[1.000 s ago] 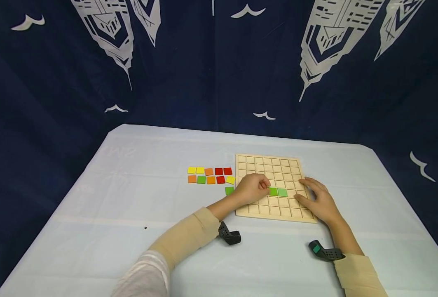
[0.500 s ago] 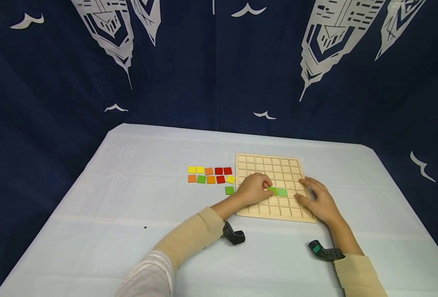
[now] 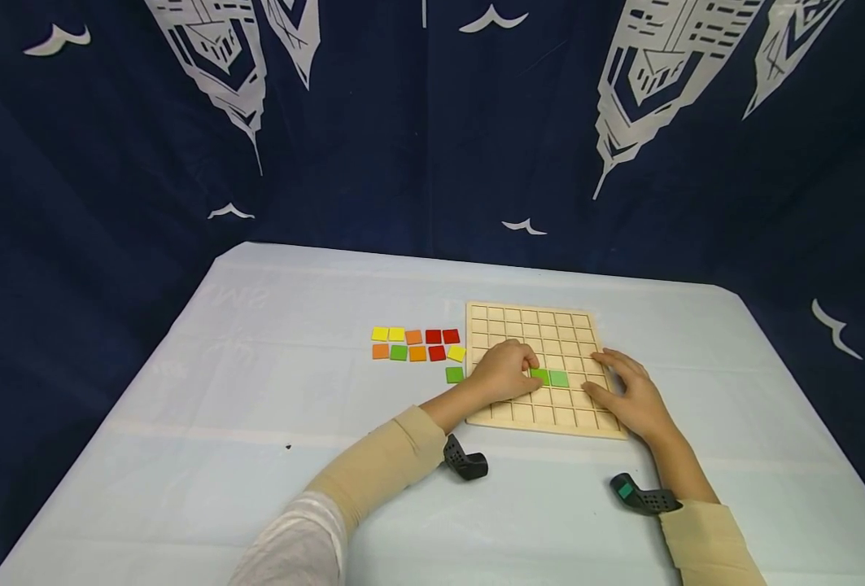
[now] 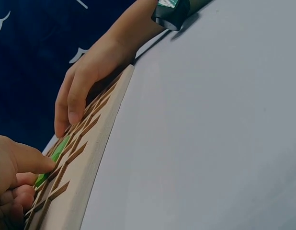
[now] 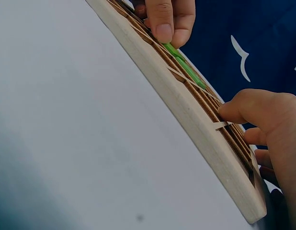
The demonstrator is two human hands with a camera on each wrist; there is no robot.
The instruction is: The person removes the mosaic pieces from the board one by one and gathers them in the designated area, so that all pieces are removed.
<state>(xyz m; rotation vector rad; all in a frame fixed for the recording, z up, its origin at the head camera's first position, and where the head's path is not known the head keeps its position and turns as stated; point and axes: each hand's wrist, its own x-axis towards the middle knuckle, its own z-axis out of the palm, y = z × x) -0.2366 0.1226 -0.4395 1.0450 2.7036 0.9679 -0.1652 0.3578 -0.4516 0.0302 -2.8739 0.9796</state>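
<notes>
In the head view, a wooden grid board point(image 3: 549, 417) lies on the table with two green tiles point(image 3: 560, 379) side by side in its squares. My left hand point(image 3: 507, 373) is over the board; its thumb touches the left-hand green tile and its index finger bends apart from the thumb. The left wrist view shows that thumb point(image 4: 40, 162) extended against the green, with other fingers curled below. At the board's right edge my right hand point(image 3: 633, 399) rests with relaxed fingers. Its thumb point(image 5: 232, 109) touches the grid in the right wrist view. Squares under the left hand are hidden.
Left of the board lie two rows of loose tiles: yellow point(image 3: 380, 334), orange point(image 3: 417, 354), red point(image 3: 433, 336) and green point(image 3: 399, 353). Another green tile point(image 3: 454, 375) lies nearer the left arm. A dark patterned cloth point(image 3: 432, 146) hangs behind the white table point(image 3: 183, 488).
My left hand has shifted slightly right, bringing its thumb onto the left-hand green tile. The right hand and the board stay where they were.
</notes>
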